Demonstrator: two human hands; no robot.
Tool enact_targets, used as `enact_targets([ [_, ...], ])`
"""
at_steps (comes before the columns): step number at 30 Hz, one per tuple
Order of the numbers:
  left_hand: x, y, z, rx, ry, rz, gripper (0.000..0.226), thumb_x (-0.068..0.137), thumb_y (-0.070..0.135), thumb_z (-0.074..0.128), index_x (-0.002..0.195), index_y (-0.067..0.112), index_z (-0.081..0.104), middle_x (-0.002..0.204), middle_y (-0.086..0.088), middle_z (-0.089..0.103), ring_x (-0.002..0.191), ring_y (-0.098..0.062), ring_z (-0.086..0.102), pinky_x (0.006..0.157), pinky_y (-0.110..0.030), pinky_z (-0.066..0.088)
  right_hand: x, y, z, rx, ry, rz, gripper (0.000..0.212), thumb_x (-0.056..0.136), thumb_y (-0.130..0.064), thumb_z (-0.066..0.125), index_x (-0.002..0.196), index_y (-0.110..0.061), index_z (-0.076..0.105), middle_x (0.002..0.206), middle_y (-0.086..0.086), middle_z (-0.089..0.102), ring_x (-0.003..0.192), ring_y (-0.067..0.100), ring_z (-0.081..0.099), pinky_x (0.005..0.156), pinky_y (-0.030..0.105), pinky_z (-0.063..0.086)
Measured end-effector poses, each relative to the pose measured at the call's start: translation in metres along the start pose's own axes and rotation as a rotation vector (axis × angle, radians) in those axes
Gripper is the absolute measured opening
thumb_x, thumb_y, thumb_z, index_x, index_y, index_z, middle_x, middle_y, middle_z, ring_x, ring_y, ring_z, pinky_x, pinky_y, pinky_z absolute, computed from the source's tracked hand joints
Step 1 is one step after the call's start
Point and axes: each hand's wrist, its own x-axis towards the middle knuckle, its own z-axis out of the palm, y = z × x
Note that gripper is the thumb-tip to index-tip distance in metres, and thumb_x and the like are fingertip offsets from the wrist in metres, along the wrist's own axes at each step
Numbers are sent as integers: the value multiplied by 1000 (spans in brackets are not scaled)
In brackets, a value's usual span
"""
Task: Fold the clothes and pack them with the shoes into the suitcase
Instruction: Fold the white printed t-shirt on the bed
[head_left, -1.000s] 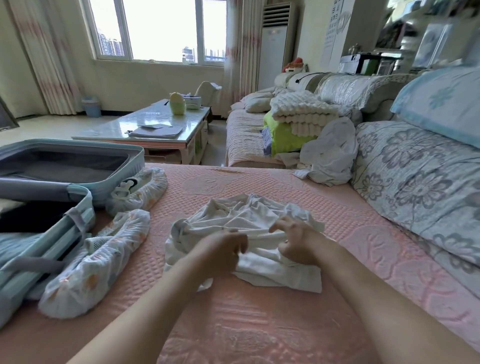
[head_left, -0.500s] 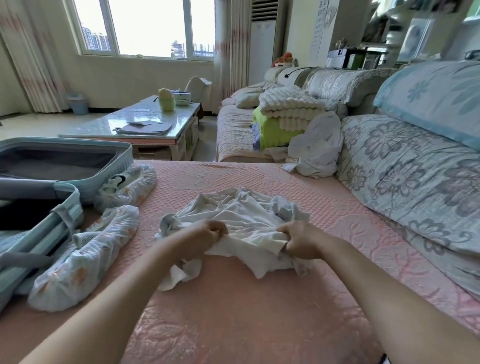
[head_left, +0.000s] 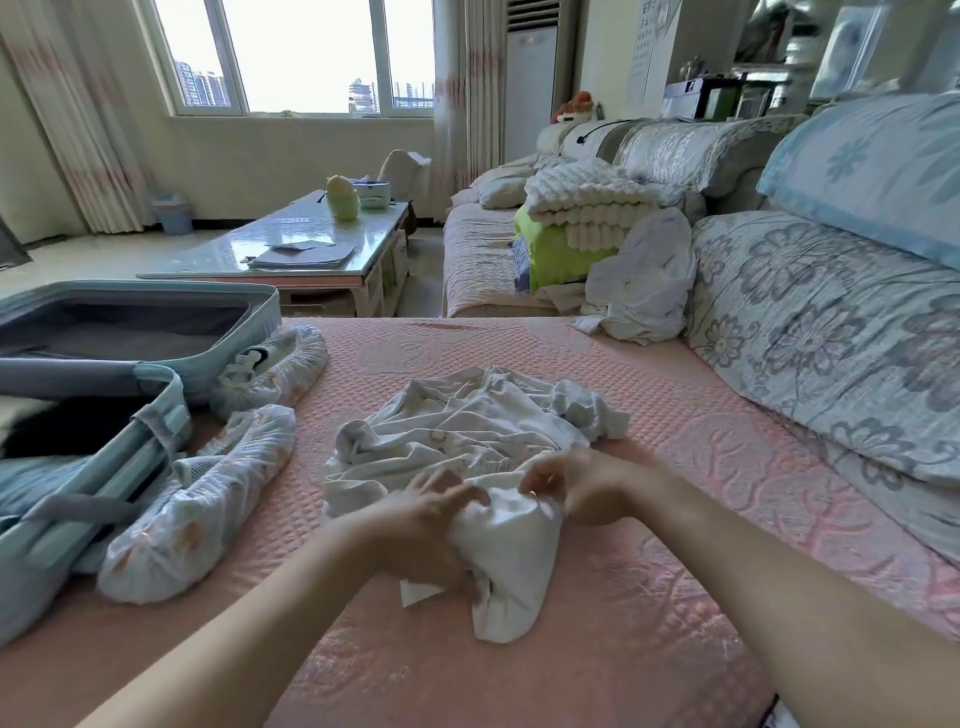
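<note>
A crumpled white garment (head_left: 467, 431) lies in the middle of the pink bed cover (head_left: 519, 675). My left hand (head_left: 426, 525) grips its near edge, with a bunched fold hanging down beside it. My right hand (head_left: 582, 483) pinches the same edge a little to the right. An open light blue suitcase (head_left: 156, 364) sits at the left, with dark things inside its near half. Two shoes in printed white covers lie beside it: the near shoe (head_left: 202, 504) and the far shoe (head_left: 270, 374).
Flowered pillows (head_left: 831, 332) line the right side of the bed. A white cloth heap (head_left: 644, 280) and a folded blanket stack (head_left: 587, 208) sit on the sofa behind. A glass coffee table (head_left: 291, 254) stands beyond the suitcase.
Both hands have drawn the garment's near edge toward me and closer together. A bunch of cloth now hangs between them. The camera has tilted a little.
</note>
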Motion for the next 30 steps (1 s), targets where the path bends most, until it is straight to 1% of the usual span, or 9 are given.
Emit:
enact_targets([
  [3, 10, -9, 15, 47, -11, -54, 97, 65, 39, 81, 142, 49, 24, 137, 6, 30, 127, -17, 32, 104, -38, 42, 6, 1, 11, -279, -67, -47, 70, 71, -35, 75, 135, -49, 47, 139, -8, 41, 128, 13, 36, 112, 35, 35],
  [9, 13, -23, -14, -246, 304, -124, 72, 78, -5, 60, 138, 30, 40, 131, 4, 40, 102, -19, 52, 72, -30, 51, 2, -9, 3, -224, 321, -122, 30, 84, -4, 54, 87, -29, 70, 90, -11, 64, 87, 11, 59, 74, 15, 46],
  [12, 5, -30, -25, -276, 331, -184, 59, 82, -4, 56, 128, 29, 40, 108, 7, 45, 84, -11, 51, 51, -10, 37, -2, 10, -16, -306, 553, -61, 28, 83, -6, 54, 64, -27, 54, 72, -7, 58, 71, 19, 55, 83, 37, 53],
  [14, 3, -35, -28, -316, 352, -175, 57, 80, -5, 58, 119, 32, 39, 109, 6, 51, 87, -12, 53, 53, -9, 36, -6, 21, -22, -435, 644, 116, 24, 86, -9, 51, 72, -23, 65, 79, 1, 64, 81, 26, 59, 88, 37, 50],
  [18, -2, -30, -21, -203, 220, -235, 53, 83, 1, 60, 121, 34, 43, 119, 12, 53, 84, -8, 56, 55, -17, 39, -3, 18, -15, -373, 596, 252, 35, 89, -10, 47, 111, -24, 70, 116, 7, 60, 108, 31, 55, 92, 38, 48],
  [23, 4, -15, -17, 69, 269, -324, 47, 89, 10, 55, 124, 39, 47, 131, 12, 52, 98, -18, 60, 62, -28, 39, -11, -17, 2, -87, 413, -18, 11, 84, -35, 59, 90, -32, 51, 79, -10, 57, 71, 9, 57, 61, 21, 47],
  [26, 13, -12, -17, 23, 297, -400, 42, 92, 16, 48, 130, 31, 41, 127, 1, 59, 99, -24, 62, 72, -31, 46, -10, -19, 15, -84, 136, -27, 39, 80, -47, 72, 112, -30, 58, 114, -8, 63, 108, 16, 60, 86, 24, 47],
  [28, 16, -13, -16, 23, 216, -338, 42, 92, 29, 50, 133, 28, 40, 133, -1, 56, 112, -26, 57, 89, -36, 43, -5, -11, 19, -270, 1, 1, 72, 79, -50, 74, 143, -33, 46, 155, -4, 39, 147, 20, 31, 117, 29, 26],
  [30, 17, -14, -16, 108, 136, -204, 55, 88, 48, 53, 139, 35, 39, 146, 7, 45, 132, -20, 43, 109, -40, 30, 2, -3, 20, -356, 23, 7, 78, 81, -45, 74, 150, -36, 40, 166, -4, 18, 154, 18, 12, 123, 33, 10],
])
